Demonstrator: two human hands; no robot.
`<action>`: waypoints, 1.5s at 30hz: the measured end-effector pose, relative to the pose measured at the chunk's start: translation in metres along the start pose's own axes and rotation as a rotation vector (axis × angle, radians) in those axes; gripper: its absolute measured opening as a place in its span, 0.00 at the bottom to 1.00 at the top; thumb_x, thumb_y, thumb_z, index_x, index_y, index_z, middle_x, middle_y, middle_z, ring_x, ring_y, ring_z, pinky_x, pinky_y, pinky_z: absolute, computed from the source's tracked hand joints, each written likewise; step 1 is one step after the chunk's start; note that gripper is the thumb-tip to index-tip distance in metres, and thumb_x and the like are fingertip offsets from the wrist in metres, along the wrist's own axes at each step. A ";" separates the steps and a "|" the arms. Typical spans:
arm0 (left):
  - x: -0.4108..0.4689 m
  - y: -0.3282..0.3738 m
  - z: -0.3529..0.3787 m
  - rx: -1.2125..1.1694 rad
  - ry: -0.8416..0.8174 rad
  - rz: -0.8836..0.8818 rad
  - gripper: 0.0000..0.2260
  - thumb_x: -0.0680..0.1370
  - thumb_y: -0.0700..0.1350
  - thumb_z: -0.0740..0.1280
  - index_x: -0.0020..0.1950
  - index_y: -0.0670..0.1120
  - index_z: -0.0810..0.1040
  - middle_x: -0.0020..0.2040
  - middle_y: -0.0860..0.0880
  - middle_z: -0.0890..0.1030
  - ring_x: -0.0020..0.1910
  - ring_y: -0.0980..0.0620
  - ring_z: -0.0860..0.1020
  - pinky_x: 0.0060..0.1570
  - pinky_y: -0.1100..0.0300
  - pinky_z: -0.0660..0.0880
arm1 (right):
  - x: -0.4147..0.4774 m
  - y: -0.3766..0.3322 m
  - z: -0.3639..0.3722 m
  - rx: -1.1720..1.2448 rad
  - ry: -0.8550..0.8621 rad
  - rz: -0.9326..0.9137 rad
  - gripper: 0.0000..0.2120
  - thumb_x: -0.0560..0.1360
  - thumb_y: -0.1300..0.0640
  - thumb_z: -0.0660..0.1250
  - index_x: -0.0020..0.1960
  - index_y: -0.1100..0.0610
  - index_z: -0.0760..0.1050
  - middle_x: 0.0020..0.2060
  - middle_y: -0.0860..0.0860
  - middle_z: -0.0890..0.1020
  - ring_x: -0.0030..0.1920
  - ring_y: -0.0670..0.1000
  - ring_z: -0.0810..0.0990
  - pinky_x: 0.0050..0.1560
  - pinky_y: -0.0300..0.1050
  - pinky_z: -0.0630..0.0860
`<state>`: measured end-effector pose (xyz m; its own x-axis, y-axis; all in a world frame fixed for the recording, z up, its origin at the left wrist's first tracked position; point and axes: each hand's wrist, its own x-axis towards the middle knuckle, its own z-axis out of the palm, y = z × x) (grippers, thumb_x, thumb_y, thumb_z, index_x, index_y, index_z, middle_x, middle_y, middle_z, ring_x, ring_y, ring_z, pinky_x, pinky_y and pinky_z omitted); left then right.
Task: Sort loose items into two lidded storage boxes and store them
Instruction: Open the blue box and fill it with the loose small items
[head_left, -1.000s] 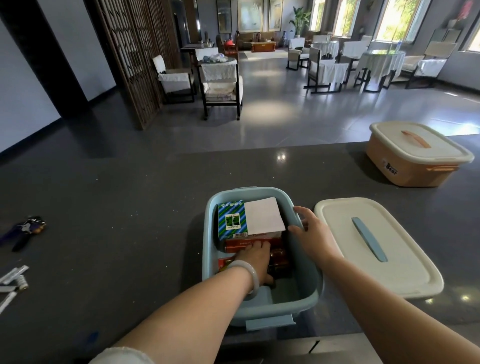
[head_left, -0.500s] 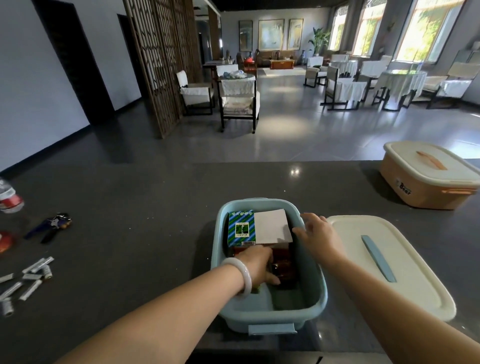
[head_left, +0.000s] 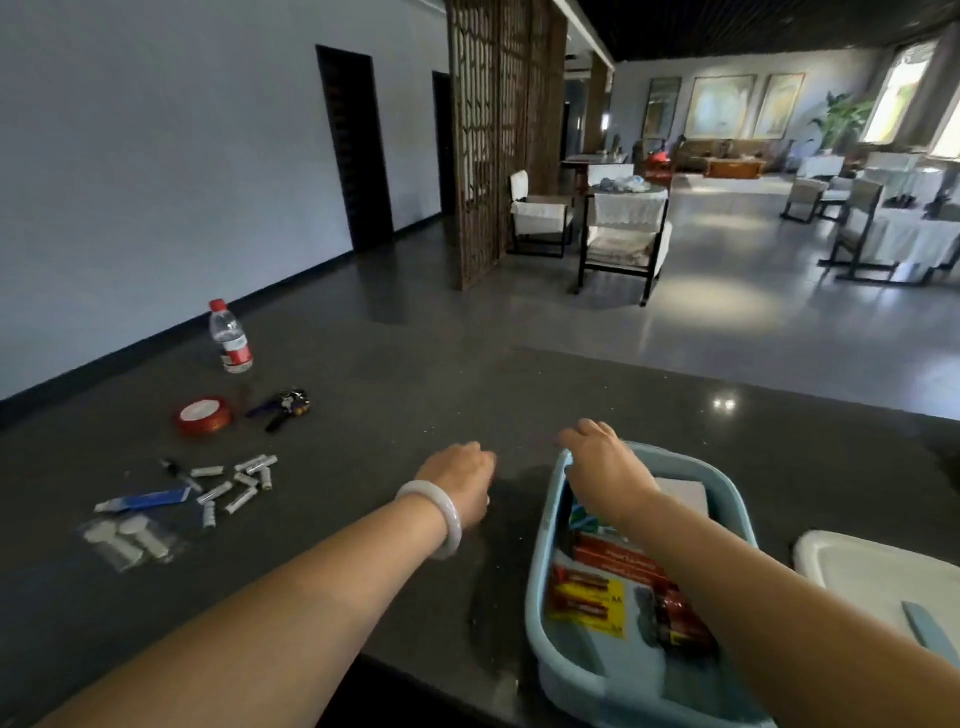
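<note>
A light blue storage box (head_left: 535, 597) stands open at the counter's near edge, lower right. Inside it lie a yellow AA battery pack (head_left: 589, 597), a red carton (head_left: 613, 556) and a white-topped carton (head_left: 683, 493). My right hand (head_left: 605, 467) lies over the box's far left corner, its fingers curled over the rim. My left hand (head_left: 460, 478), with a pale bangle on the wrist, hovers over the bare counter just left of the box, fingers curled and nothing in them. The box's white lid (head_left: 857, 571) lies flat to the right, partly cut off.
At the left of the dark counter lie several loose batteries (head_left: 239, 483), a blue tube (head_left: 145, 500), a clear bag of white pieces (head_left: 130, 540), a red tape roll (head_left: 203, 415), dark pliers (head_left: 283, 406) and a water bottle (head_left: 230, 338). Chairs and tables stand beyond the counter.
My left hand has come out of the blue box and moved left over the counter. My right hand shifted from the box's right rim to its far left corner. The view swung left.
</note>
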<state>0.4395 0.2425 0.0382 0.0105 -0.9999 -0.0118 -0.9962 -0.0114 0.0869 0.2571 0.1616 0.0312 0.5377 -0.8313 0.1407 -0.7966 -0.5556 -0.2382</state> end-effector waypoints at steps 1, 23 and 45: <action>-0.005 -0.013 -0.001 0.020 0.002 -0.032 0.12 0.78 0.45 0.67 0.61 0.46 0.74 0.58 0.47 0.74 0.55 0.47 0.75 0.56 0.52 0.75 | 0.010 -0.013 0.004 0.001 -0.028 -0.040 0.18 0.75 0.62 0.64 0.64 0.53 0.72 0.57 0.50 0.72 0.60 0.52 0.70 0.59 0.46 0.72; -0.124 -0.304 0.020 0.061 -0.096 -0.571 0.21 0.77 0.50 0.68 0.67 0.44 0.68 0.66 0.44 0.70 0.65 0.44 0.70 0.63 0.49 0.69 | 0.144 -0.265 0.141 -0.002 -0.411 -0.383 0.23 0.76 0.48 0.67 0.69 0.51 0.69 0.62 0.52 0.72 0.65 0.53 0.70 0.63 0.47 0.71; -0.037 -0.385 0.082 -0.123 0.047 -0.563 0.20 0.78 0.48 0.67 0.69 0.47 0.69 0.66 0.47 0.68 0.66 0.47 0.67 0.65 0.49 0.69 | 0.272 -0.321 0.241 0.146 -0.450 -0.418 0.25 0.77 0.58 0.66 0.72 0.48 0.66 0.67 0.50 0.67 0.67 0.53 0.67 0.65 0.50 0.70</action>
<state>0.8159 0.2853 -0.0766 0.5426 -0.8387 -0.0459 -0.8186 -0.5403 0.1948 0.7261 0.1175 -0.0855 0.8845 -0.4382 -0.1602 -0.4649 -0.7979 -0.3837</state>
